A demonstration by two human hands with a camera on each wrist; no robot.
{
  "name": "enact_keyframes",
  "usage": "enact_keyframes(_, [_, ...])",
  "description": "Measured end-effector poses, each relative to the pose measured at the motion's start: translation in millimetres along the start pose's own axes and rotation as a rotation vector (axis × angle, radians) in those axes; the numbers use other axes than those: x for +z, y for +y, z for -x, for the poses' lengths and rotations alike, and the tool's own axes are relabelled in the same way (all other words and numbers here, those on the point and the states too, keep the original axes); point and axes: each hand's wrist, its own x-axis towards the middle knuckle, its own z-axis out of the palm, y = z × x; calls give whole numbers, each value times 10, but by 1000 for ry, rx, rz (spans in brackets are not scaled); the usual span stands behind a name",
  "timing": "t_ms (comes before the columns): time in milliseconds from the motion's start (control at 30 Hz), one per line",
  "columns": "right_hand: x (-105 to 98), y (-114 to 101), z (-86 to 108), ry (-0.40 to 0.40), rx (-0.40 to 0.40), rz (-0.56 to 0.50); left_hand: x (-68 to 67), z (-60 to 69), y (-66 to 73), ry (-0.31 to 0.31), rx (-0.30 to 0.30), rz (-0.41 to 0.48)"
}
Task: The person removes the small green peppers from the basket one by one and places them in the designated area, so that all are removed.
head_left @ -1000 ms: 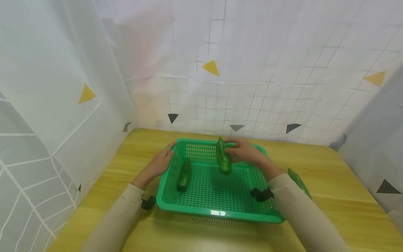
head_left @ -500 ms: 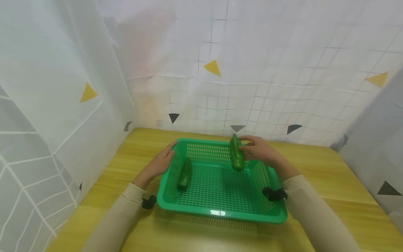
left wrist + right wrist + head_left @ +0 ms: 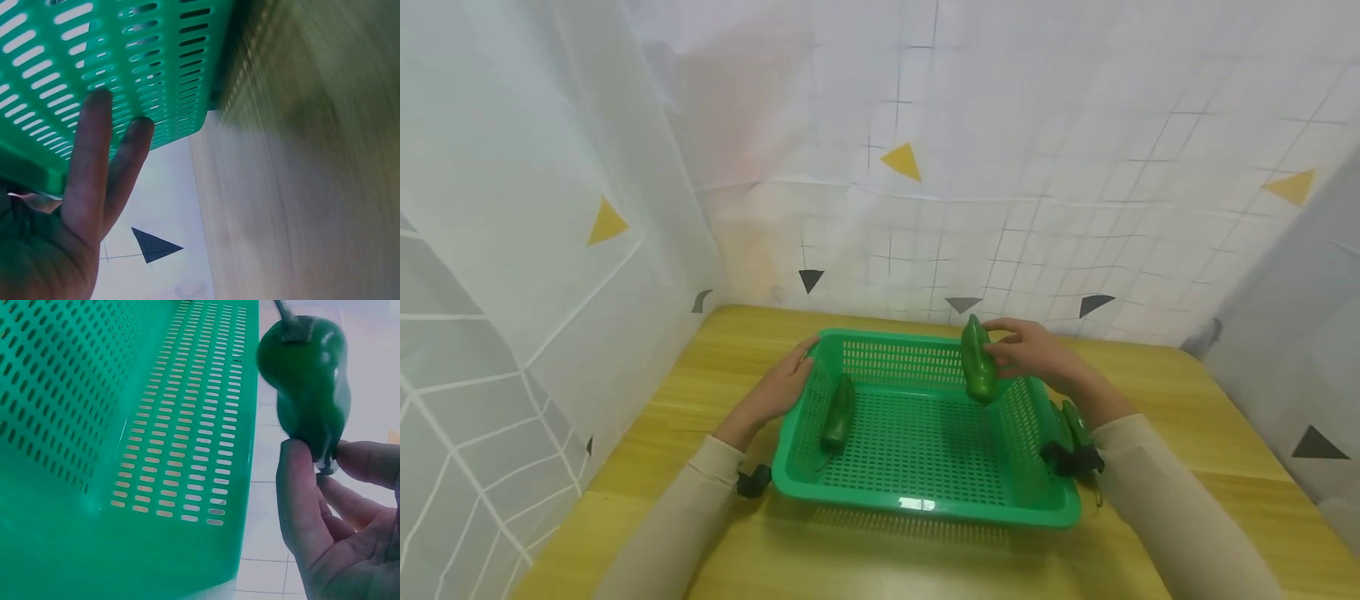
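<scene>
A green basket (image 3: 917, 502) with slotted walls stands on the table. My left hand (image 3: 782, 387) holds its left wall at the rim; in the left wrist view two long fingers (image 3: 94, 169) lie along the outer slots. Above the basket's back right corner, my right hand (image 3: 1030, 354) pinches a green pepper (image 3: 977, 362) between thumb and fingertips. The right wrist view shows this pepper (image 3: 312, 375) stem up, just outside the rim in that view. Another green pepper (image 3: 839, 412) lies inside the basket along its left side.
More green peppers (image 3: 1075, 423) lie on the wooden table (image 3: 1210, 433) right of the basket, partly hidden by my right wrist and its black strap mount (image 3: 1071, 460). White patterned sheeting (image 3: 1000, 125) closes off the back and both sides.
My right hand has carried the pepper to the right, toward the basket's back right corner. More of the peppers right of the basket shows. The left hand has stayed in place.
</scene>
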Motion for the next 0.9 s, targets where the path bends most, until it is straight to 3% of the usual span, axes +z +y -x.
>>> enact_keyframes(900, [-378,197,257,30,-11,51,-10,-7,-29,1,1,12])
